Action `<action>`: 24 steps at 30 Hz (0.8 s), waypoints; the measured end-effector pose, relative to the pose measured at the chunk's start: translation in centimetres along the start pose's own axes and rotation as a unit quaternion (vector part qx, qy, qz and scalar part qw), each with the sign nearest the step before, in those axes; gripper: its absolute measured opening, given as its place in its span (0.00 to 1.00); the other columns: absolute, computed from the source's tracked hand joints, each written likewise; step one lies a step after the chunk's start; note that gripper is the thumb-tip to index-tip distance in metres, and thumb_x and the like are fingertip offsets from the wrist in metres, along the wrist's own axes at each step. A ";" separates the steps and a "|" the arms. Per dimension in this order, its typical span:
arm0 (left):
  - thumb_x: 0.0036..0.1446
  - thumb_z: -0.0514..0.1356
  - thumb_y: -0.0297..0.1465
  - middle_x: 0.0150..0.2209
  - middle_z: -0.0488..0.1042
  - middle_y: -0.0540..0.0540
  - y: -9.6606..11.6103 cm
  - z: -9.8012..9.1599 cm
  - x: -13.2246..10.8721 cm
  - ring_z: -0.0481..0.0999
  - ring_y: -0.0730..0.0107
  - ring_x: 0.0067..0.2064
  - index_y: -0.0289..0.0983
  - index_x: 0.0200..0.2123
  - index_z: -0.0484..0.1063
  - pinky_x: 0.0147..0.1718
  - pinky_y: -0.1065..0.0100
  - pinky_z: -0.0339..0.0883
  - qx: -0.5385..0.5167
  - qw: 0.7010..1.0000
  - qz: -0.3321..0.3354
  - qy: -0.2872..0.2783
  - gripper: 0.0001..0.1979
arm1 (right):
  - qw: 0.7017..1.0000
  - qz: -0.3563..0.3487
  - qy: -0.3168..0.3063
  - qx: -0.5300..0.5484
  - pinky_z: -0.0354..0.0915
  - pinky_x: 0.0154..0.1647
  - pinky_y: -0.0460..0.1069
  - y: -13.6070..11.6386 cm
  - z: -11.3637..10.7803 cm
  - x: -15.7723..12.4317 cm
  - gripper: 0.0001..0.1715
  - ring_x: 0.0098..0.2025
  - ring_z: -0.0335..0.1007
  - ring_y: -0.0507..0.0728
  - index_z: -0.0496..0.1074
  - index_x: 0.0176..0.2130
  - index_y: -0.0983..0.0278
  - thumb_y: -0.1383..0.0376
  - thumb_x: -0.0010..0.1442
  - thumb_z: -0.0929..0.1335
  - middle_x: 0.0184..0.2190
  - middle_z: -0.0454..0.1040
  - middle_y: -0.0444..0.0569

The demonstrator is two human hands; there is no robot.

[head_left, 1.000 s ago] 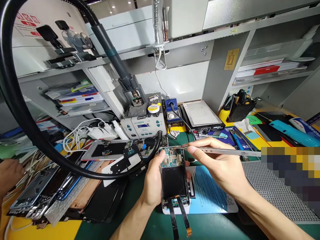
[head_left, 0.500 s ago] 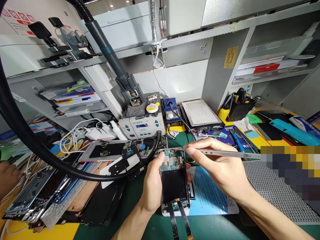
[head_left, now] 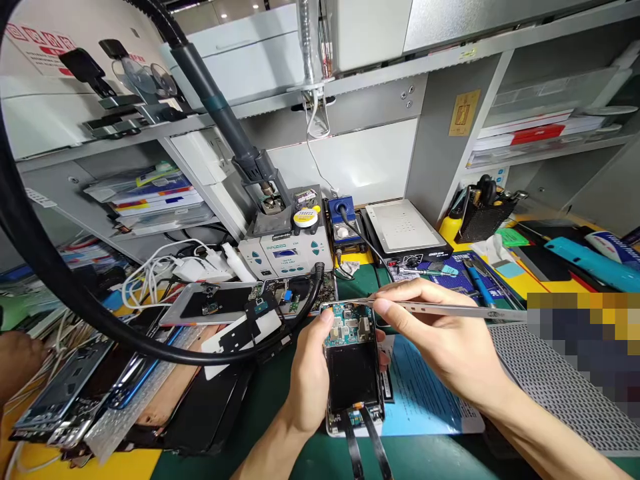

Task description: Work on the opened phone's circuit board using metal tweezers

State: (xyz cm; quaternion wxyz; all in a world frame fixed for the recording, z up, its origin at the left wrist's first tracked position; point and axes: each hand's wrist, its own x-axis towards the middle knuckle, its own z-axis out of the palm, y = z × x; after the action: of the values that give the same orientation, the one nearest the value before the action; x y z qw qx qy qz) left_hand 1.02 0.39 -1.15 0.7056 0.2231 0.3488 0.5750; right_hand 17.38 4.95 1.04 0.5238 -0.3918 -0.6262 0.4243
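Observation:
An opened phone (head_left: 353, 377) stands tilted in my left hand (head_left: 313, 370), whose thumb lies on its left edge while fingertips show past its right side. Inside the phone, a teal circuit board (head_left: 347, 325) fills the top, with a black recess below it. Two dark flex cables (head_left: 353, 453) hang from its bottom end. My right hand (head_left: 440, 333) pinches long metal tweezers (head_left: 450, 309) held almost level. Their tips reach the phone's top edge, close to my left thumb; whether they grip anything there is too small to tell.
A hot-air station (head_left: 287, 253) stands behind the phone, its black hose (head_left: 165, 352) looping across the left. Phone parts (head_left: 65, 383) pile up at left, near another person's hand (head_left: 23, 360). A perforated grey mat (head_left: 555, 380) lies at right; a blue sheet (head_left: 430, 393) lies beneath my hands.
Both hands and the phone sit slightly lower and farther right in view, and the background has shifted slightly too. The tweezer tips have moved left along the phone's top edge.

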 end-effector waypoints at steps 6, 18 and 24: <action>0.62 0.62 0.44 0.42 0.84 0.40 -0.1 -0.2 0.2 0.81 0.43 0.51 0.36 0.51 0.80 0.52 0.48 0.74 0.006 1.000 -0.005 0.020 0.22 | 1.000 0.011 0.001 0.010 0.73 0.33 0.45 0.1 0.2 0.2 0.07 0.33 0.78 0.55 0.83 0.34 0.57 0.57 0.61 0.77 0.33 0.83 0.46; 0.58 0.61 0.54 0.30 0.82 0.36 0.1 -0.6 0.1 0.83 0.44 0.37 0.31 0.42 0.82 0.39 0.51 0.77 0.058 0.996 -0.068 0.024 0.30 | 0.994 0.084 0.008 0.067 0.70 0.29 0.47 0.8 0.4 0.5 0.15 0.30 0.75 0.56 0.82 0.32 0.60 0.51 0.58 0.77 0.30 0.80 0.49; 0.57 0.59 0.57 0.30 0.82 0.35 0.2 -0.6 0.3 0.83 0.46 0.35 0.31 0.42 0.82 0.38 0.51 0.77 0.078 0.993 -0.083 0.027 0.33 | 0.989 0.110 0.002 0.096 0.70 0.37 0.49 1.3 0.2 0.7 0.17 0.35 0.75 0.57 0.83 0.33 0.60 0.50 0.56 0.78 0.33 0.80 0.49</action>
State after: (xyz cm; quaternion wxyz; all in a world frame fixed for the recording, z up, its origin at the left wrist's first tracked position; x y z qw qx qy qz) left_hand 0.50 0.64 -1.44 0.7216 0.2322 0.4292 0.4911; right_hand 17.14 6.05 0.00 0.5104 -0.4071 -0.5348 0.5363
